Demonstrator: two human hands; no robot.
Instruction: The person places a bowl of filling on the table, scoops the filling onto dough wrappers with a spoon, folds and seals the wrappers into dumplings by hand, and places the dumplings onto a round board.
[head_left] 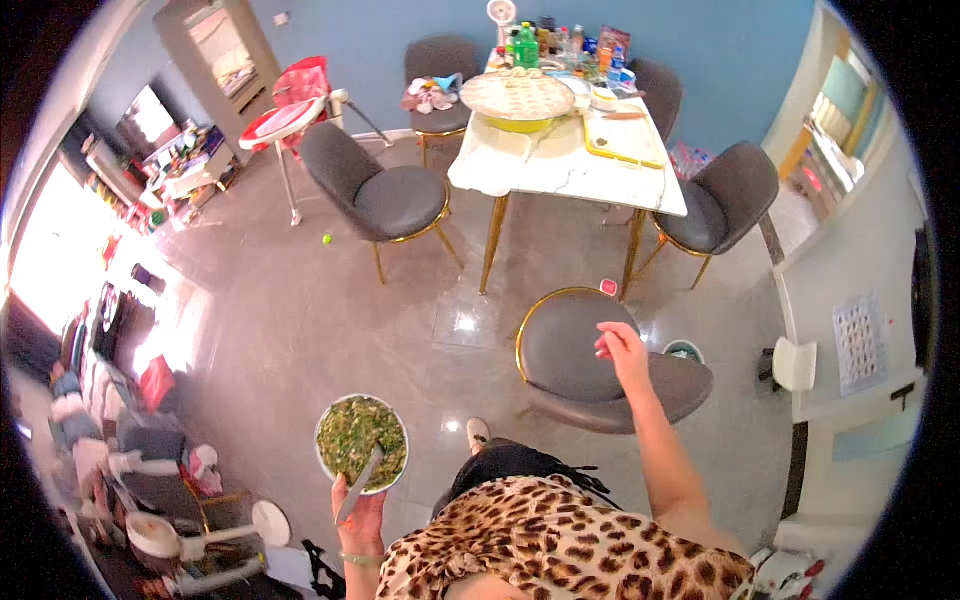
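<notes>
My left hand (362, 515) grips a white bowl (322, 466) by its near side. The bowl is full of chopped green filling (352, 428), and a metal spoon (362, 482) stands tilted in it, its handle leaning over the rim toward me. Out to the right, my right hand (624, 352) hangs in the air with loosely parted fingers, holding nothing. Below that hand is a grey chair (568, 335) with a gold rim, apart from it as far as I can see.
Ahead stands a white table (555, 180) bearing a round floured tray (518, 95), a yellow-edged cutting board (625, 140) and several bottles. Grey chairs (400, 200) surround it. A red high chair (300, 90) is at left; a small bin (684, 350) sits behind the near chair.
</notes>
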